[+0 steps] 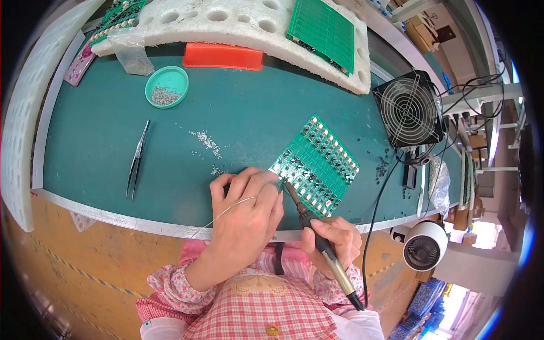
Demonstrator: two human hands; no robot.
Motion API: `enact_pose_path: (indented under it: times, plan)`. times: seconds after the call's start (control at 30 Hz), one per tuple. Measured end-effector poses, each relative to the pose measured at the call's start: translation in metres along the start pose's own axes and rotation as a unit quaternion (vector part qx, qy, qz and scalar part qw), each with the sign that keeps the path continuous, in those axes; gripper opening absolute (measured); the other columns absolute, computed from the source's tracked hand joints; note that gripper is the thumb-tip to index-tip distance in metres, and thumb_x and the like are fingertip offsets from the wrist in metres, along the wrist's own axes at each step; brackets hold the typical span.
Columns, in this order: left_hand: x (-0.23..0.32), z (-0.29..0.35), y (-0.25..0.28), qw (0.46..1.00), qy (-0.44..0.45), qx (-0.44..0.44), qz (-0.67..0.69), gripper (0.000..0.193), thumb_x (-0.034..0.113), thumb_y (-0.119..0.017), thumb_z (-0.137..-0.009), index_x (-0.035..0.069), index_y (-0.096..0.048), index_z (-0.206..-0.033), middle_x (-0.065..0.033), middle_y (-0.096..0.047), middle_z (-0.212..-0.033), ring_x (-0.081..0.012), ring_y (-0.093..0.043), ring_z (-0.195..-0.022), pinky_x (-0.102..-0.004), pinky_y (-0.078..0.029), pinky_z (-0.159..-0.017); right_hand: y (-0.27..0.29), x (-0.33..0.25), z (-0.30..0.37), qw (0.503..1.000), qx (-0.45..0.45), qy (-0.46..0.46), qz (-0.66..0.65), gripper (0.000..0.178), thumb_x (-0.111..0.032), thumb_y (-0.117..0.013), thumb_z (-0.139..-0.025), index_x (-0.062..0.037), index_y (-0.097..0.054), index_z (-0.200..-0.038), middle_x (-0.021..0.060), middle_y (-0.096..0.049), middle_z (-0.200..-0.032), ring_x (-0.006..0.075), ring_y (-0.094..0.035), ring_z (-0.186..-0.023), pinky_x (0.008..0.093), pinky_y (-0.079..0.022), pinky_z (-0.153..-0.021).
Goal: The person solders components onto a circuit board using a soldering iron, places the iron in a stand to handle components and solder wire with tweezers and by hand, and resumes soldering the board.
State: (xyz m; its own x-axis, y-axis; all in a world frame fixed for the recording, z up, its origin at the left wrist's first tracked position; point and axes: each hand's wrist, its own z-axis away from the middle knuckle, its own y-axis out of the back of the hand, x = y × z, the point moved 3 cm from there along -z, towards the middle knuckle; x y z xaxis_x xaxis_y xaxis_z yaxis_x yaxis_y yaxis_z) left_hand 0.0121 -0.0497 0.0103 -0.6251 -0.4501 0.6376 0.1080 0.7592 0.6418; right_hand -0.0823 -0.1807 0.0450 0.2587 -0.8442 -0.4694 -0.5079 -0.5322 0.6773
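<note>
A green circuit board (315,168) with rows of small white and black parts lies tilted on the green bench mat. In my right hand (339,241) is a soldering iron (324,245), its tip touching or just over the board's left near part. My left hand (243,218) rests at the board's left corner, fingers curled, with a thin solder wire (224,212) running across its back and between the fingers. The fingertips hide where the wire ends. Small silvery bits (208,143) lie scattered on the mat beyond my left hand.
Tweezers (137,161) lie at the left; beyond them stands a teal dish (167,86) of tiny parts. A red tray (222,56) and white foam block (226,28) with another board (322,34) line the back. At right are a black fan (409,109) and the iron's cable (375,211).
</note>
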Motion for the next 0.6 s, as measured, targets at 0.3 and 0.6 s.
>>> enact_pose_path:
  times: [0.3,0.6]
  plan:
    - [-0.0017,0.0006,0.0004,1.0,0.002,0.005,0.0,0.015,0.004,-0.071,-0.077,0.005,-0.055,-0.078,-0.0036,-0.068,-0.103,-0.0231,-0.063,-0.098,-0.043,-0.038,-0.088,0.0005,-0.0075,-0.0021,0.993,-0.071,0.07,0.057,0.031,-0.007,-0.08,-0.075,-0.0024,-0.064,-0.101,0.0039,-0.065,-0.07,0.0168,-0.061,-0.057,0.0272,-0.046,-0.049]
    - [-0.0039,0.0025,0.0015,1.0,0.002,0.006,0.014,0.015,0.004,-0.069,-0.08,0.005,-0.054,-0.077,-0.0043,-0.069,-0.103,-0.0235,-0.063,-0.099,-0.0432,-0.038,-0.089,0.005,-0.0032,0.0059,0.999,-0.039,-0.013,-0.01,0.027,-0.003,-0.076,-0.079,-0.0021,-0.055,-0.096,0.0093,-0.063,-0.065,0.0206,-0.063,-0.055,0.0307,-0.047,-0.05]
